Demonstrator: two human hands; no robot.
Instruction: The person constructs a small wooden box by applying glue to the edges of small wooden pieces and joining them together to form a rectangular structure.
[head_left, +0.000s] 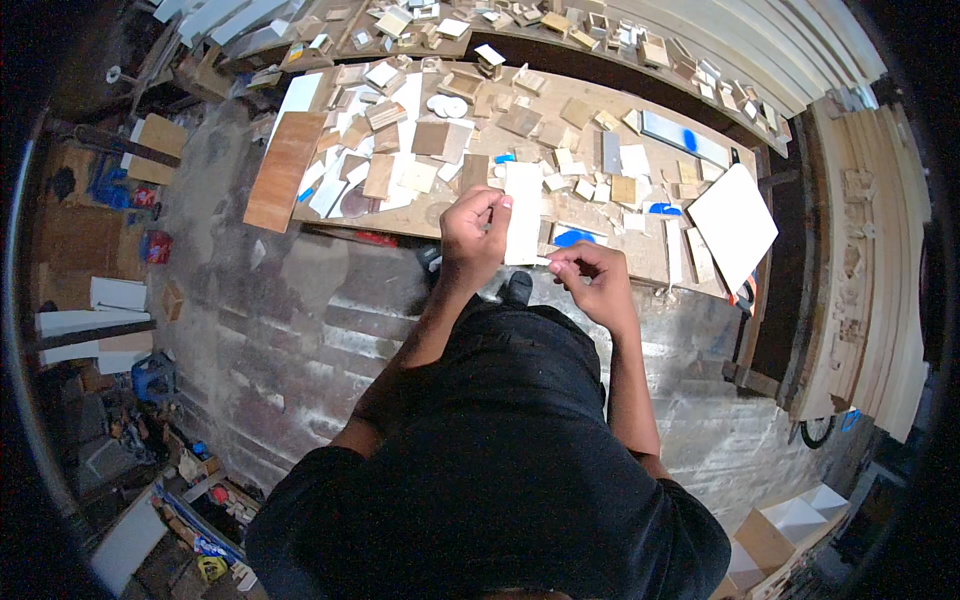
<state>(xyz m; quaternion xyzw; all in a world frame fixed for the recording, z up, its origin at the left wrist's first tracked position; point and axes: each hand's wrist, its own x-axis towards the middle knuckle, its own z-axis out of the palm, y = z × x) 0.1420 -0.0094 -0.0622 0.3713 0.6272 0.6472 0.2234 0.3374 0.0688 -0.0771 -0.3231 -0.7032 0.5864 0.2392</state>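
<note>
A narrow white rectangular board (523,215) stands out in front of me at the near edge of the workbench (400,219). My left hand (474,228) is closed on its left side, thumb on the front face. Beside the board's lower right corner, my right hand (596,282) is pinched round a small pale piece (543,262), perhaps a thin stick; its kind is too small to make out. The piece's tip reaches the board's corner; whether they touch I cannot tell. Just behind my right hand lies a panel with a blue patch (575,239).
Many small wood offcuts and little boxes cover the workbench. A reddish-brown panel (282,170) overhangs its left end, and a large white square board (735,232) its right. Behind runs a shelf of small wooden pieces (655,48). Long planks (870,260) are stacked at right.
</note>
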